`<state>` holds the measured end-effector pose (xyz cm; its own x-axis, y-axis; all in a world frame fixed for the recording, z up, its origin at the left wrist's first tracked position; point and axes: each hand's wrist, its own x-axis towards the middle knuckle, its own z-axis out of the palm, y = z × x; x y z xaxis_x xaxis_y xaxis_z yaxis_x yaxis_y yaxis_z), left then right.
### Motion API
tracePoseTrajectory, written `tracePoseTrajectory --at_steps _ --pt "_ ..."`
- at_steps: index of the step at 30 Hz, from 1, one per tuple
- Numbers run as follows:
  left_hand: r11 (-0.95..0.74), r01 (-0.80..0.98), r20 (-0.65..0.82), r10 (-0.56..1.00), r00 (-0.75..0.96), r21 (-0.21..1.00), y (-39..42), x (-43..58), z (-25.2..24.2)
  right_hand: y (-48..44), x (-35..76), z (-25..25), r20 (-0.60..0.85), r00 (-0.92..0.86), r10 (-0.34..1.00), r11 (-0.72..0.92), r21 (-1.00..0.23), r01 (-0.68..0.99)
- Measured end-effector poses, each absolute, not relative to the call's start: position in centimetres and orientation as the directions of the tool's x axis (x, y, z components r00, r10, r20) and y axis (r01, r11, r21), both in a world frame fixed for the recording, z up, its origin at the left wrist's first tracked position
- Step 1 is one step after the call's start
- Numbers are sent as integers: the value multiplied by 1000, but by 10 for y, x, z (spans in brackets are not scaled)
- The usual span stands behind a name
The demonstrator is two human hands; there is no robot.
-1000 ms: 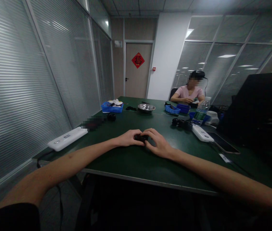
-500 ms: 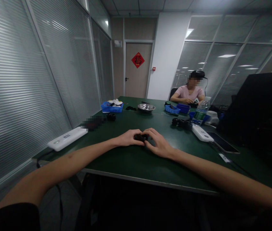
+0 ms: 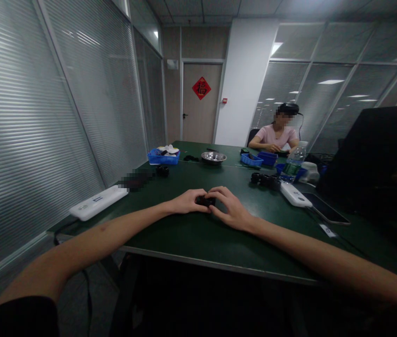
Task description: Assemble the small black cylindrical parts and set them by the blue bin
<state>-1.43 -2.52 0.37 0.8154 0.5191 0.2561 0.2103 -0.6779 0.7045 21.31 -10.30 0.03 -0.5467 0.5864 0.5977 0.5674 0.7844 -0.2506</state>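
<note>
Both my hands meet near the middle of the green table (image 3: pixel 191 238). Between them lies a small black object (image 3: pixel 205 201) that I cannot identify. My left hand (image 3: pixel 187 202) curls its fingers around the object's left side. My right hand (image 3: pixel 229 208) pinches its right side with bent fingers. Both forearms rest stretched out over the table's near edge.
A white power bank (image 3: pixel 97 202) lies at the left edge, another white one (image 3: pixel 294 194) and a phone (image 3: pixel 325 208) at the right. Black parts (image 3: pixel 265 179), a water bottle (image 3: pixel 293 164), blue trays (image 3: pixel 163 156), and a metal bowl (image 3: pixel 213 157) sit farther back. A person (image 3: pixel 275 135) sits at the far end.
</note>
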Motion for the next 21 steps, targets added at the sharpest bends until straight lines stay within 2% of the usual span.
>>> tracePoseTrajectory --at_steps 4,11,17,21 --pt "-662 206 244 521 818 721 -25 -14 3 -102 213 1 602 -526 601 764 -238 600" --pt "-709 211 277 506 817 673 -22 -15 2 -106 212 2 610 -560 560 808 -251 533" --pt "-664 217 235 521 820 715 -25 -15 5 -100 213 -1 620 -471 627 735 -271 622" --pt "-672 212 248 520 818 710 -26 -15 5 -101 214 -1 608 -493 623 746 -270 609"
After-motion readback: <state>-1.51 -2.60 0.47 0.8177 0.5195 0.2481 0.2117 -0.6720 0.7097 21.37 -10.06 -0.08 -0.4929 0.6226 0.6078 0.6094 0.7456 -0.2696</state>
